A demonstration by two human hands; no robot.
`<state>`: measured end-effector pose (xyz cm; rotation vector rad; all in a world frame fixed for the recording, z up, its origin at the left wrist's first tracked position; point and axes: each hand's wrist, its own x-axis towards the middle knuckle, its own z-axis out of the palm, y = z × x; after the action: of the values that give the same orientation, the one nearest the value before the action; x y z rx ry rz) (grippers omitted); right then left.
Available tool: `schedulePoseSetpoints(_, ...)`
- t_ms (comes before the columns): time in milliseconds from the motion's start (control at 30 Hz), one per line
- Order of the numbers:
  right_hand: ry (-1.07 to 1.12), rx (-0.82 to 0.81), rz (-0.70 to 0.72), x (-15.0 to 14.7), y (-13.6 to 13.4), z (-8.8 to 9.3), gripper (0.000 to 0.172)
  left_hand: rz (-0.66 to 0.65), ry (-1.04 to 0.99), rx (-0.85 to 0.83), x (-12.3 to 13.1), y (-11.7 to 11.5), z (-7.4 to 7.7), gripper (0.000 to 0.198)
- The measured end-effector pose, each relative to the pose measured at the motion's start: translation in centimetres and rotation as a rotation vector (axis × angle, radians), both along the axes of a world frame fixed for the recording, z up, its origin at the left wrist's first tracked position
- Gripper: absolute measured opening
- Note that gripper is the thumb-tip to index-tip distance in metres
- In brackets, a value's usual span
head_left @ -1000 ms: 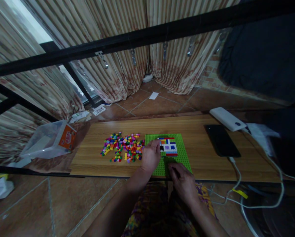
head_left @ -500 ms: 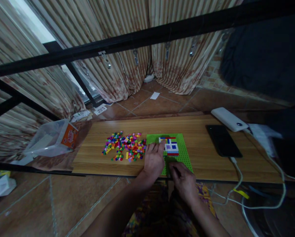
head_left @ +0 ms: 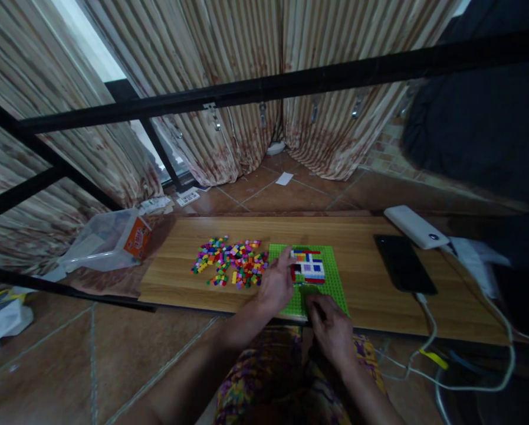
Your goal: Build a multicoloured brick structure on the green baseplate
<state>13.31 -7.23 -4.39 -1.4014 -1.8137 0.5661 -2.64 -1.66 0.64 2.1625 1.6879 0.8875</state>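
The left hand [head_left: 276, 287] sits further toward nine o'clock of the brick panel [head_left: 311, 274] than half a second ago, its fingers lifted and straighter, and a black square [head_left: 297, 268] hidden in that frame is in sight; my view tips slightly up. For the building work, I take this as an easing of contact at the panel's left margin, which I judge to be the part being worked.

Nearest to me, at six o'clock, lie patterned trousers [head_left: 240, 383]. The right hand [head_left: 332, 327] rests at five o'clock of the panel, curled narrow over the near edge of the green baseplate [head_left: 335, 295]; I cannot tell whether it holds anything. The left hand's fingertips reach the panel's left edge, close together, and I cannot tell whether a brick is between them.

The panel, mostly white with blue and red, lies flat on the baseplate. Loose bricks [head_left: 246, 262] spread at nine o'clock, just beside the left hand, on a wooden tabletop [head_left: 171, 277]. A dark phone or tablet [head_left: 403, 265] lies at three o'clock, a white power bank [head_left: 417, 227] at two. Farther off, a clear bin [head_left: 100, 236] stands toward ten, and striped curtains [head_left: 242, 53] hang at twelve.
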Motion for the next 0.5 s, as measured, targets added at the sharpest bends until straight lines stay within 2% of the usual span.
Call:
schedulePoseSetpoints(100,0.002,0.005,0.005,0.0,0.0,0.1,0.021,0.005,-0.141,-0.018,-0.2,-0.2,-0.1,0.068)
schedulePoseSetpoints(267,-0.025,0.019,-0.004,0.0,0.0,-0.2,0.022,-0.089,0.024,-0.045,0.6,-0.5,-0.3,0.079)
schedulePoseSetpoints(400,-0.039,0.025,0.001,0.2,-0.1,-0.6,0.022,-0.076,0.133,-0.063,1.2,-0.4,-0.2,0.081)
schedulePoseSetpoints(500,-0.050,0.042,-0.011,0.3,-0.2,-0.9,0.024,-0.043,0.127,-0.065,1.6,-0.5,-0.4,0.080)
